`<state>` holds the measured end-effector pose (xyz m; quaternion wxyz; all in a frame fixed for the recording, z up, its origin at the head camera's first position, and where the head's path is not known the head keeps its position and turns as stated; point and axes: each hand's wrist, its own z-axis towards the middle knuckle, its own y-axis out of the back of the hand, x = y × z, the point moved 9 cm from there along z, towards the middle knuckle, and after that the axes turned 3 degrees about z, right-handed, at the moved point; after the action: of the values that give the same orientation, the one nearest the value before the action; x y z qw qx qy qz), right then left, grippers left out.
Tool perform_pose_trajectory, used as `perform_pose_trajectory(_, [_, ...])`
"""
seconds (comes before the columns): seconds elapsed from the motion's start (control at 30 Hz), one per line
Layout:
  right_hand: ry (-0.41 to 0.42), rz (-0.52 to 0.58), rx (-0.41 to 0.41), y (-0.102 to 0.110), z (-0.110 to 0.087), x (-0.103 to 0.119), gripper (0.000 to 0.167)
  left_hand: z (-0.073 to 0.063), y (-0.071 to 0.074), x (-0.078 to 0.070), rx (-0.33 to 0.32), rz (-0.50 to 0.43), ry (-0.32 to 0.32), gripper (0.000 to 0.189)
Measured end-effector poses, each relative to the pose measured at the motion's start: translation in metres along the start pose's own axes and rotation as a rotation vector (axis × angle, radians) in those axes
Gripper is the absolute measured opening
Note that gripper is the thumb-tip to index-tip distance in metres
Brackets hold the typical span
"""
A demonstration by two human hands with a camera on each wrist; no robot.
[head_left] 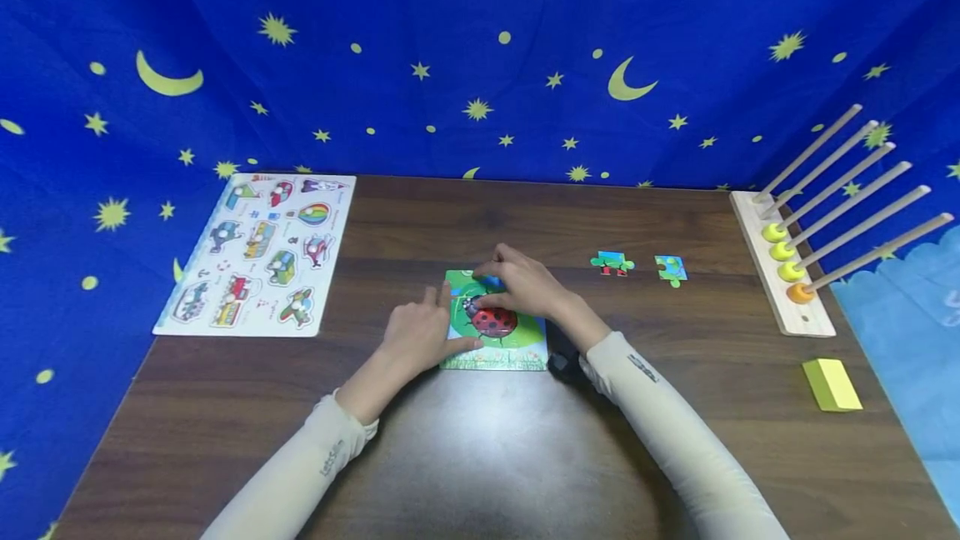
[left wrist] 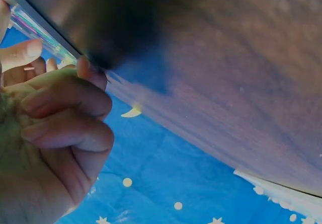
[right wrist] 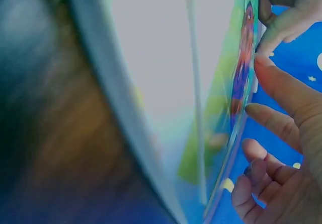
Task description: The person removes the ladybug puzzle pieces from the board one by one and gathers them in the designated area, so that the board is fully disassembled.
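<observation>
Ladybug puzzle [head_left: 501,360]: bug [head_left: 497,323] points left, slightly away; long axis mostly sideways.

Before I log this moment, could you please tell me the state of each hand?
Left hand: open, touching the ladybug jigsaw puzzle at its left side.
Right hand: open, touching the same puzzle's upper part.

Square, brightly printed ladybird jigsaw [head_left: 497,323]: red, black-spotted insect on green leaf, pale flowered strip along near edge; flat on dark-brown wooden desk [head_left: 487,473], far portion partly covered. Two loose, flat items, well apart to the right: blue-and-green jigsaw piece with red patches [head_left: 612,262]; near it, blue, green and yellow jigsaw piece [head_left: 671,268], knob towards near side.
</observation>
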<state>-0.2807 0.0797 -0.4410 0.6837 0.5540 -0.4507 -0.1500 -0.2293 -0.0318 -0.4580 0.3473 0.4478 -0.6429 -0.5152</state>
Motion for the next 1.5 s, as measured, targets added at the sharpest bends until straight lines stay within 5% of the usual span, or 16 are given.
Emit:
perform_pose_trajectory(0.37, [0.007,-0.087,-0.064,0.0,-0.002,0.009,0.046,0.0,0.0,-0.003,-0.026,-0.011,-0.009,0.111])
perform_pose_trajectory(0.7, [-0.023,-0.104,-0.019,-0.001,0.0,0.015,0.047,0.003,0.004,-0.003,-0.034,-0.024,-0.028,0.11])
perform_pose_trajectory(1.1, [-0.157,0.095,-0.029,-0.005,0.003,0.001,0.044,0.004,0.001,-0.004,-0.018,0.009,-0.029,0.112])
perform_pose_trajectory(1.5, [-0.113,0.127,-0.068,-0.007,0.004,0.003,0.047,0.003,0.001,-0.004,-0.019,-0.015,-0.029,0.113])
